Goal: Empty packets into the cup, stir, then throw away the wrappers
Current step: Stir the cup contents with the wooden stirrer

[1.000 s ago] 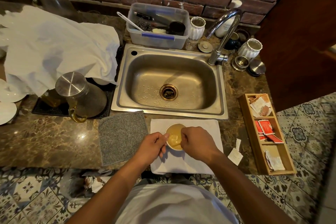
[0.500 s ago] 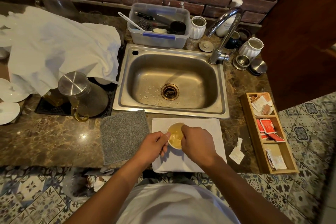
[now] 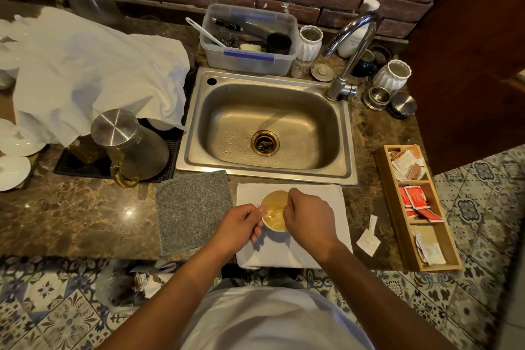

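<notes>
both forearms reach in from the near edge of the worktop (image 3: 85,216). left hand (image 3: 237,226) curls against the left wall of the white cup (image 3: 272,212), fingers wrapped on it. right hand (image 3: 308,217) hangs over the cup's right rim, fingers pinched together on a thin stirrer, barely visible. cup holds tan liquid and stands on a white folded cloth (image 3: 318,196) before the sink (image 3: 267,125). two torn wrappers (image 3: 368,241) lie right of the cloth.

Both bare forearms extend forward from the lower frame, converging. Left hand (image 3: 239,224): fingers curled, knuckles up, thumb pointing right. Right hand (image 3: 308,216): loosely fisted, back facing up, fingertips pinched together and pointing down. Hands close, not touching.
</notes>
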Motion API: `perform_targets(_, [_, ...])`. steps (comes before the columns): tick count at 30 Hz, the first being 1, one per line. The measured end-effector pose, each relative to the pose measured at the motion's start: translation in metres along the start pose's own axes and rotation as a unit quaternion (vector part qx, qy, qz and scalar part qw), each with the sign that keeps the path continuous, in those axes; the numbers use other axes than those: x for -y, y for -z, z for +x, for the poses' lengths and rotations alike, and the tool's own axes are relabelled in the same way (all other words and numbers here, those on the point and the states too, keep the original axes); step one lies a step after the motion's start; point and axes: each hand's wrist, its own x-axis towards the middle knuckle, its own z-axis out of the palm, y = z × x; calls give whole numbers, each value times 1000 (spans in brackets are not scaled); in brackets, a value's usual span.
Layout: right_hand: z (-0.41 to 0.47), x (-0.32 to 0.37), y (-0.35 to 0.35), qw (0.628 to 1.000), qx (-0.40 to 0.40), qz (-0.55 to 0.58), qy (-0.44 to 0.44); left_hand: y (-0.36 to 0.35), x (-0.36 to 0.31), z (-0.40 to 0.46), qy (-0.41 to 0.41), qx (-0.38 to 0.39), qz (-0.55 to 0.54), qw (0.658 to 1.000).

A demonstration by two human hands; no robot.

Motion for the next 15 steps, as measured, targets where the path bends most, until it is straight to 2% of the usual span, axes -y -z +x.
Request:
perform_targets(3, [-1,-2,1,999,37,-12,5,0,2,1,-3,-1,7,1000])
perform_targets(9, [-3,-2,3,994,103,34,-22,0,3,0,-2,-4,16,1000])
perform_targets(15, [3,-22,27,967,107,205,-107,-1,3,0,-3,-3,10,1000])
